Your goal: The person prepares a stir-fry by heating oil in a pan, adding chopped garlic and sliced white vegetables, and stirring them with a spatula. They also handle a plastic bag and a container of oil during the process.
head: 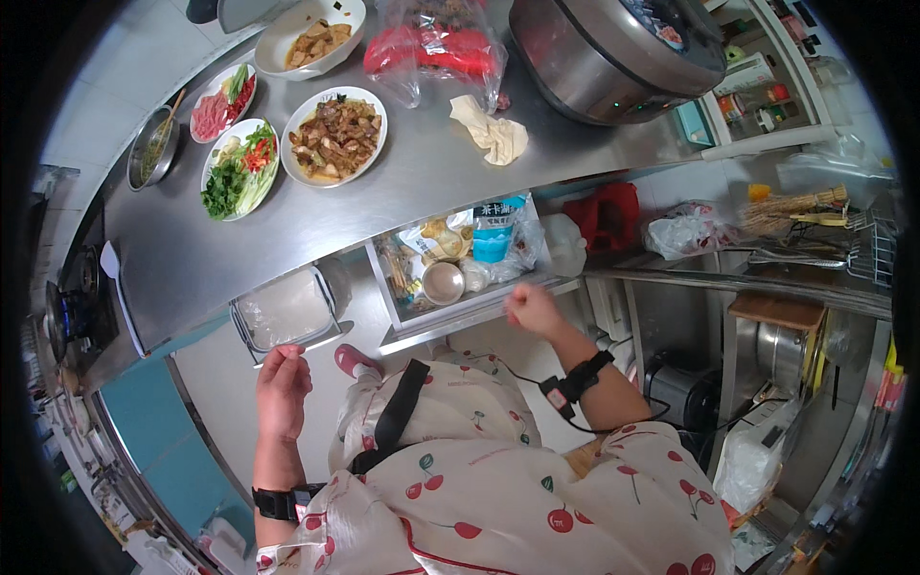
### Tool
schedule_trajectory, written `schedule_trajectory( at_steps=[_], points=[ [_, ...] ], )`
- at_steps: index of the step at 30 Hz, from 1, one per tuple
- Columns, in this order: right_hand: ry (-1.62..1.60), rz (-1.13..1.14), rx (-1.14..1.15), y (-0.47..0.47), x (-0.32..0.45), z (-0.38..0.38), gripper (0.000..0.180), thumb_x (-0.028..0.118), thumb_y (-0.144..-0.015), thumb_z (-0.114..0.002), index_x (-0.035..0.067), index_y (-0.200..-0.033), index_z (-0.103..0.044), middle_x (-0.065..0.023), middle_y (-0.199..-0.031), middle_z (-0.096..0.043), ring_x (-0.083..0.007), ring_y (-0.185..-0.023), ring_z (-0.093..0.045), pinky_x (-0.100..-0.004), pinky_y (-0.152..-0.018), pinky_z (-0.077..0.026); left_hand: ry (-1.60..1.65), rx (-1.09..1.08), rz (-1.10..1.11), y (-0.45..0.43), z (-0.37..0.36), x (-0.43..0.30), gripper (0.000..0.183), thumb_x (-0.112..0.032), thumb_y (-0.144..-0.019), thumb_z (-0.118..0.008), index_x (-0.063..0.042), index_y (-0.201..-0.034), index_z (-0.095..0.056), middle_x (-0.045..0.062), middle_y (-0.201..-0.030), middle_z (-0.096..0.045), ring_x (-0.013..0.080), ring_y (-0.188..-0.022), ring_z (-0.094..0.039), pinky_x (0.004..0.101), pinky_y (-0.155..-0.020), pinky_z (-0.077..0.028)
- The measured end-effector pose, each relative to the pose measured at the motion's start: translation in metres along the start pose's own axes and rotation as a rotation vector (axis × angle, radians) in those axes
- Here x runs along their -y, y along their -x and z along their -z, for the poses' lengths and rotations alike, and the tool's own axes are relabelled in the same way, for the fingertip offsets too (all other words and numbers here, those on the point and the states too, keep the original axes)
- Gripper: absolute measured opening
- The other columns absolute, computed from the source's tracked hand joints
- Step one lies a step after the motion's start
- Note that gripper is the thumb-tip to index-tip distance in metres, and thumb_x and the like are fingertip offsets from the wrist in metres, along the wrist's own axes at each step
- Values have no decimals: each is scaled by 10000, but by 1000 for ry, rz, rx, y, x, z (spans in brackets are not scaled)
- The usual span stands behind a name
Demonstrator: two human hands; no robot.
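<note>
My left hand (283, 388) is raised with curled fingers in front of the counter, near a wire-framed bin (287, 305); nothing shows in it. My right hand (532, 307) is curled at the front right of a pulled-out drawer (460, 313), and whether it touches the drawer front cannot be told. Inside the drawer lie a blue and white packet (493, 233), a round metal bowl (443, 283), a yellowish food packet (436, 239) and clear plastic bags. Above it on the steel counter (237, 248) stand a plate of cooked meat (335, 136) and a plate of cut vegetables (248, 169).
A rice cooker (618, 65), a crumpled cloth (492, 131) and a red item in plastic (431, 50) are on the counter. Farther left are a plate of raw meat (212, 115), a metal bowl (152, 147), a white spatula (122, 287) and a lit gas burner (61, 323).
</note>
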State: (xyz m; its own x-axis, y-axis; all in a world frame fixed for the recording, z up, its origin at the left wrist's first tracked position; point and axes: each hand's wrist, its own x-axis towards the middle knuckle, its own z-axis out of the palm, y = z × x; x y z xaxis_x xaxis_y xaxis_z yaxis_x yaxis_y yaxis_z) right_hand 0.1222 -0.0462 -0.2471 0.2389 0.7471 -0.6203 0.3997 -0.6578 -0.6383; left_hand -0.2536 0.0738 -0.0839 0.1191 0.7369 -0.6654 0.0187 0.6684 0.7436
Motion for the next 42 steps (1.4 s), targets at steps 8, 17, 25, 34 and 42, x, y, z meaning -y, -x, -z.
schedule_trajectory(
  at_steps=[8,17,25,34,42],
  points=[
    [700,61,-177,-128,-25,24,164,70,-792,-517,34,-894,-640,-192,-959,-615,-341,-923,-593,-392,-763,-487,-46,-79,61,18,3,16,99,-162,-899,-498,-74,-932,-527,-23,-658,-477,72,-553,-423,199,-516,-333],
    [589,-153,-202,-151,-52,0,391,220,-902,-308,9,-1048,-602,-206,-1061,-599,-372,-985,-578,-426,-836,-472,-16,-230,164,45,8,32,99,-118,-874,-493,-51,-942,-519,-17,-654,-470,76,-576,-424,204,-522,-331],
    [829,-159,-81,-151,-42,2,308,142,-857,-391,44,-962,-663,-175,-1049,-615,-316,-976,-601,-418,-822,-490,-35,-204,172,43,7,38,106,-135,-894,-484,-51,-951,-515,-14,-671,-473,77,-585,-419,208,-539,-327],
    [964,-67,77,-121,-4,30,236,141,-837,-473,36,-917,-668,-150,-1023,-628,-309,-937,-610,-397,-804,-496,-39,-201,140,41,12,37,98,-177,-899,-505,-85,-929,-525,-23,-660,-474,71,-566,-432,201,-520,-326],
    [440,239,-119,-73,-13,61,229,211,-864,-492,24,-872,-624,-153,-827,-644,-324,-748,-608,-401,-661,-469,-20,-77,76,28,2,32,101,-185,-896,-511,-92,-925,-534,-32,-652,-475,67,-551,-430,197,-511,-331]
  ],
)
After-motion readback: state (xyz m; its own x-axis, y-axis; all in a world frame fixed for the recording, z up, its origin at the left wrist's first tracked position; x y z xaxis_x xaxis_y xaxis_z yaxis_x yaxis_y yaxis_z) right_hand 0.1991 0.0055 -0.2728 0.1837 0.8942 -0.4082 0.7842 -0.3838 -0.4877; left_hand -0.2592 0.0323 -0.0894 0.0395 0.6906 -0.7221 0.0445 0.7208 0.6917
